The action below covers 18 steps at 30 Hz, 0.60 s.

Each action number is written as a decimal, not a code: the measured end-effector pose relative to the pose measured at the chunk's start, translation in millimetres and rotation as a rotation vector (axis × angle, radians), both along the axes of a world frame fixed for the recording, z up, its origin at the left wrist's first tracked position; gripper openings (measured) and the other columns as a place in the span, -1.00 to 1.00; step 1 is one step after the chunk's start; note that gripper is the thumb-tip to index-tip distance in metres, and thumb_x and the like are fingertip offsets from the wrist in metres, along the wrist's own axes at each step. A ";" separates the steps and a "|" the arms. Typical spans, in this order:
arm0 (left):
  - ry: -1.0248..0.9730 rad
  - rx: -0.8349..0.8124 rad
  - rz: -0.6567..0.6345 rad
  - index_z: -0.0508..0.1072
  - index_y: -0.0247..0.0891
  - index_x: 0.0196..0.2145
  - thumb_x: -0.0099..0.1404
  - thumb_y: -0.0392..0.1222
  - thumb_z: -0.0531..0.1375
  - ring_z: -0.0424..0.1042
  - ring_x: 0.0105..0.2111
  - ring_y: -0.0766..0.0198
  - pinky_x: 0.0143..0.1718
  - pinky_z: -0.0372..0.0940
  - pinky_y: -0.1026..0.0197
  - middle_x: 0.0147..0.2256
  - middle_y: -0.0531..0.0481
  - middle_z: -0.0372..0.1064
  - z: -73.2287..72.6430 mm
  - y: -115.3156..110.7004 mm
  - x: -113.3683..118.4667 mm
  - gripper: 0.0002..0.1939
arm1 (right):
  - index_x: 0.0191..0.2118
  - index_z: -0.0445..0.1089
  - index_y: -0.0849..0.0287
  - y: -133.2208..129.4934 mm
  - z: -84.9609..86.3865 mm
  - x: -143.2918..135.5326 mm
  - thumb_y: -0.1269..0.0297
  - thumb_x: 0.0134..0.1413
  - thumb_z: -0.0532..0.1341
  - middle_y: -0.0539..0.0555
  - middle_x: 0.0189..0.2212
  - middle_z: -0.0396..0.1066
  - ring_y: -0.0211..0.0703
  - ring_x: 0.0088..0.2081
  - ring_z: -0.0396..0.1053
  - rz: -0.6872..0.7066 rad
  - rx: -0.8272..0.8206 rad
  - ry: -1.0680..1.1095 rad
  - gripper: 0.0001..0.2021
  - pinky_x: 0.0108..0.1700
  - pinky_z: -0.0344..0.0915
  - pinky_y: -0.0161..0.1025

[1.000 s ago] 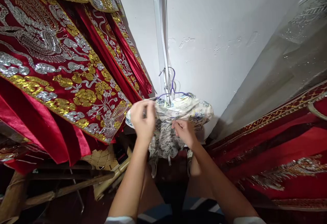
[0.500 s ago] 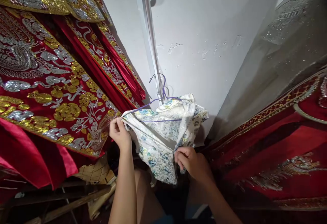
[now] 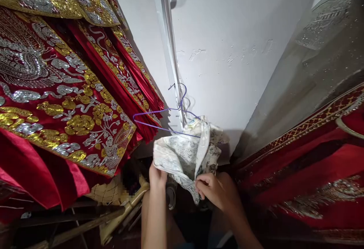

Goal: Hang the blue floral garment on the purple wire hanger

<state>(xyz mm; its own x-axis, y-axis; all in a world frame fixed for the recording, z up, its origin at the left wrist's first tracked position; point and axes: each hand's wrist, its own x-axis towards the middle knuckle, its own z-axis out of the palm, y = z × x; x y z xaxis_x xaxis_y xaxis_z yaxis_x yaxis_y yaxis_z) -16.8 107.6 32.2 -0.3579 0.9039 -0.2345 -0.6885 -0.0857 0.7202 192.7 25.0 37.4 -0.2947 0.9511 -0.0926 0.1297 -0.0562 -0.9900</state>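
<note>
A purple wire hanger [image 3: 155, 111] hangs by its hook at the metal strip on the wall. Its left arm is bare, while a white garment with a blue and yellow floral print [image 3: 186, 148] still covers its right arm. My left hand [image 3: 158, 175] grips the garment's left side from below, fingers partly hidden behind the cloth. My right hand [image 3: 207, 186] is closed on the lower front edge of the garment's opening.
Red costumes with gold and silver sequins [image 3: 82, 124] hang at the left, and more red embroidered cloth [image 3: 318, 158] is at the right. A metal strip [image 3: 170, 44] runs down the white wall [image 3: 227, 21]. Wooden poles [image 3: 85, 226] lie at the lower left.
The garment's left shoulder has come off the hanger's left arm. My left hand has moved down and right with the cloth; my right hand is slightly lower, still holding the edge.
</note>
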 end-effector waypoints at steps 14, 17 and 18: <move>0.681 0.441 -0.508 0.52 -0.26 -0.36 0.38 -0.04 0.21 0.36 -0.28 0.23 -0.18 0.25 0.23 -0.34 -0.05 0.38 55.2 -79.1 85.6 -0.74 | -0.18 0.49 0.13 -0.8 -2.1 32.7 -0.09 0.22 0.09 0.17 -0.26 0.46 0.08 -0.16 0.38 0.017 0.083 0.111 -0.60 -0.03 0.33 -0.07; 0.923 0.499 -0.398 0.54 -0.19 -0.19 0.41 -0.08 0.17 0.37 -0.07 0.13 0.05 0.21 0.13 -0.17 -0.10 0.42 56.0 -76.2 81.7 -0.81 | -0.20 0.47 0.14 5.4 14.5 28.6 0.07 0.06 0.29 0.08 -0.32 0.44 -0.03 -0.28 0.35 0.243 -0.001 0.137 -0.73 -0.17 0.35 -0.13; 0.932 0.488 -0.381 0.50 -0.15 -0.04 0.41 -0.07 0.18 0.35 0.02 0.11 0.11 0.18 0.11 -0.06 -0.11 0.40 54.3 -74.3 76.7 -0.77 | -0.22 0.46 0.15 8.8 21.2 26.4 0.16 0.03 0.31 0.04 -0.35 0.43 -0.09 -0.33 0.33 0.287 -0.010 0.135 -0.78 -0.24 0.34 -0.17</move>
<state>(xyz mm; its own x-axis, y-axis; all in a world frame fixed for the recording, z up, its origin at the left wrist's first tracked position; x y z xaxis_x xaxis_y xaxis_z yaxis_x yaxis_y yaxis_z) 59.9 33.3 86.6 0.1108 0.9139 0.3905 0.0612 -0.3985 0.9151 219.0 33.8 58.5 -0.5614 0.8264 -0.0430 0.0089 -0.0460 -0.9989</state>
